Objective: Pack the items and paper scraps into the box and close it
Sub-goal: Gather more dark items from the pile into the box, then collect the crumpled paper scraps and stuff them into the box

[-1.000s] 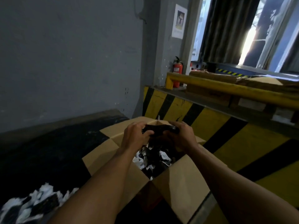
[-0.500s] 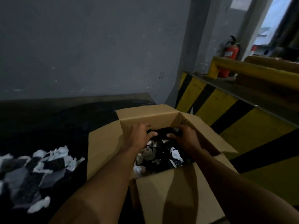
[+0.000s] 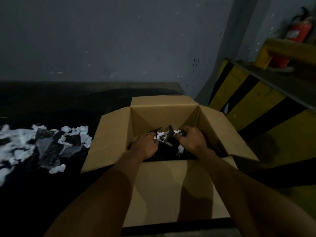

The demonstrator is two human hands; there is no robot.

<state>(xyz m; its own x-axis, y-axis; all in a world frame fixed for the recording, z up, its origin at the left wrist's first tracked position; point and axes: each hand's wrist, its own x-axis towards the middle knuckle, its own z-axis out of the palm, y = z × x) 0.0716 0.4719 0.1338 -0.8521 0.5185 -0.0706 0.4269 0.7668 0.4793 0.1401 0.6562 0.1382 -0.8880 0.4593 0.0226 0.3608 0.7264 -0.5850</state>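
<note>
Head view, packing step in hand, judged from how things lie: both grips down inside the open box, settling the contents. Right grip curled on a dark item toward the far wall of the box. Left grip curled downward onto the fill by the left wall of the box; impossible to tell whether clamped on anything.

Inside the box: a dark mass with white paper scraps mixed in, lying low under the rim. All four flaps folded outward, so not closed yet.

Left of the box, just beside its left flap: a loose pile of white and dark scraps on the same dark surface, not yet packed.

Next move, probably: let go of the item, lift both grips out over the near wall of the box, reach left of the box for the pile and bring it over in handfuls without spilling. Only after that, fold the flaps.

Right of the box and beyond it: a yellow-and-black striped barrier.
</note>
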